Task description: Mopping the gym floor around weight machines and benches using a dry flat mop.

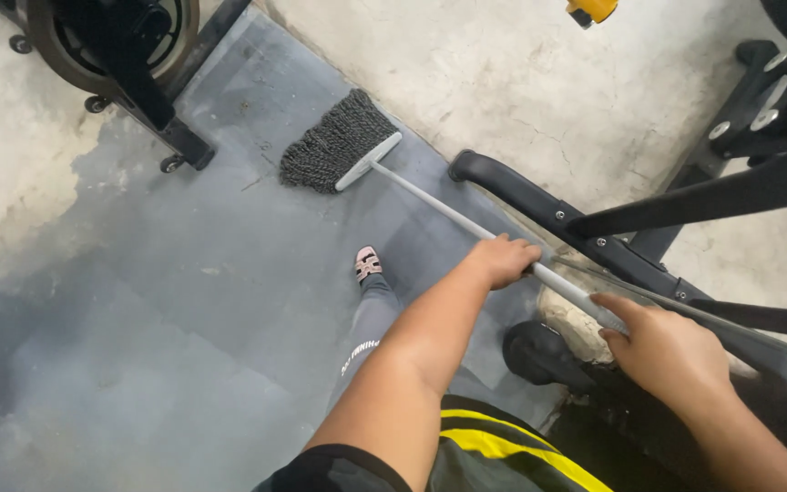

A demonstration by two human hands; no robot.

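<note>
From above, my left hand [501, 260] has its fingers [523, 251] wrapped tight around the grey handle of the broom [430, 205]. My right hand [667, 351] sits further up the same handle, nearer my body, fingers pressed together along it. The broom's dark bristles rest on the grey floor mat [184, 301], well ahead of my hands. My shoe [368, 264] stands on the mat just beside the handle. A black exercise machine [594, 241] lies right behind the handle.
</note>
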